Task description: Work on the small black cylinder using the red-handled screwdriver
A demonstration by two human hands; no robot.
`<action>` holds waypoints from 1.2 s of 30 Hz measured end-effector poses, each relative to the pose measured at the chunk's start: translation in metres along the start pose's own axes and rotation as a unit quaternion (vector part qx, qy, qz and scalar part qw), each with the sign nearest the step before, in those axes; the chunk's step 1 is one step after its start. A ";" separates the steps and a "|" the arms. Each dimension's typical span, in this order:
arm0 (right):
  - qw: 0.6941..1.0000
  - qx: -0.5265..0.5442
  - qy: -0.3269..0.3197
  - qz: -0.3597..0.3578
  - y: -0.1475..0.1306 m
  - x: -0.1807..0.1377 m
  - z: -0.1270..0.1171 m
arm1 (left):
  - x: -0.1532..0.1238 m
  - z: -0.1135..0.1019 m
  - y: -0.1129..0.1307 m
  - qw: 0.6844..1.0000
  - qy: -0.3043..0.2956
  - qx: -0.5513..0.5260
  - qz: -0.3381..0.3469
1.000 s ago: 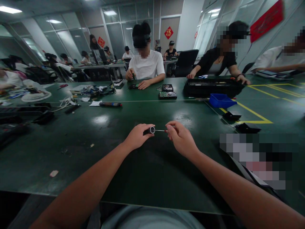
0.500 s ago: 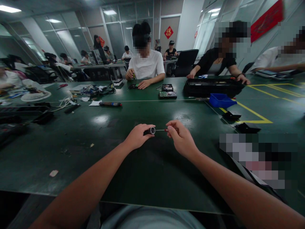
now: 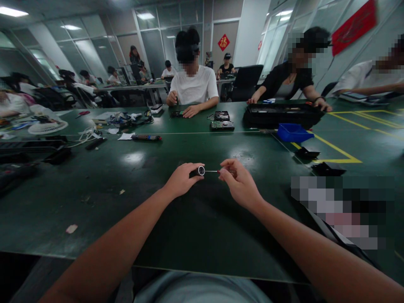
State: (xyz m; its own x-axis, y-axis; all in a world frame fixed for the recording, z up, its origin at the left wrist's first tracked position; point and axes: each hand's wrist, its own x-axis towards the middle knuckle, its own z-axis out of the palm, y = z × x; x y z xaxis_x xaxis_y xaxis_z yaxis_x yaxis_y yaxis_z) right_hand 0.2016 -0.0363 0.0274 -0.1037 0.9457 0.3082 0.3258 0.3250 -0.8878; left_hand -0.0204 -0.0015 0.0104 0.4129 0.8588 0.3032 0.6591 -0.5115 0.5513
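Note:
Over the dark green table [image 3: 189, 223], my left hand [image 3: 181, 180] is closed round a short black cylinder with a silver rim [image 3: 198, 171]. A thin metal shaft [image 3: 211, 171] runs from that rim to my right hand [image 3: 238, 183]. The right hand pinches the shaft's other end, where a bit of red shows between the fingers. Both hands hover close together a little above the table top, in the middle of the view.
A blue bin [image 3: 292, 132] and a long black tray [image 3: 280, 114] stand at the back right, with small black parts [image 3: 326, 169] nearer. A screwdriver [image 3: 146, 137], cables [image 3: 126, 119] and circuit boards [image 3: 221, 125] lie further back. Other people sit across the table.
Both hands with the cylinder and shaft have risen very slightly. Nothing else on the table has moved.

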 end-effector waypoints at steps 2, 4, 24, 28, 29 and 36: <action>1.000 -0.005 -0.005 -0.004 -0.001 -0.001 0.000 | 0.000 0.000 0.000 1.000 -0.001 0.000 0.000; 1.000 -0.004 -0.017 -0.011 -0.001 -0.001 -0.001 | 0.000 0.000 0.001 1.000 -0.009 0.004 0.006; 0.985 0.157 0.059 0.035 0.007 0.003 0.006 | -0.001 0.004 0.003 1.000 0.023 0.001 -0.008; 0.953 0.281 0.067 0.088 0.011 0.010 0.007 | 0.001 -0.001 0.007 0.997 0.062 -0.012 0.033; 0.949 0.293 0.060 0.099 0.013 0.012 0.006 | 0.002 -0.003 0.007 0.997 0.055 -0.002 0.052; 0.954 0.237 0.122 0.140 0.025 0.021 0.004 | 0.007 -0.004 -0.001 0.991 -0.046 0.123 0.034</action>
State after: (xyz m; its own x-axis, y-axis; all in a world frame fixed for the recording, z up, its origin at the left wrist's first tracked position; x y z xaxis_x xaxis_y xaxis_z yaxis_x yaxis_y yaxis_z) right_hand 0.2042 -0.0083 0.0104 0.1654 0.9847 0.0551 -0.1584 0.0817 -0.9840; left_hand -0.0211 0.0049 0.0148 0.5096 0.8217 0.2552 0.7566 -0.5692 0.3217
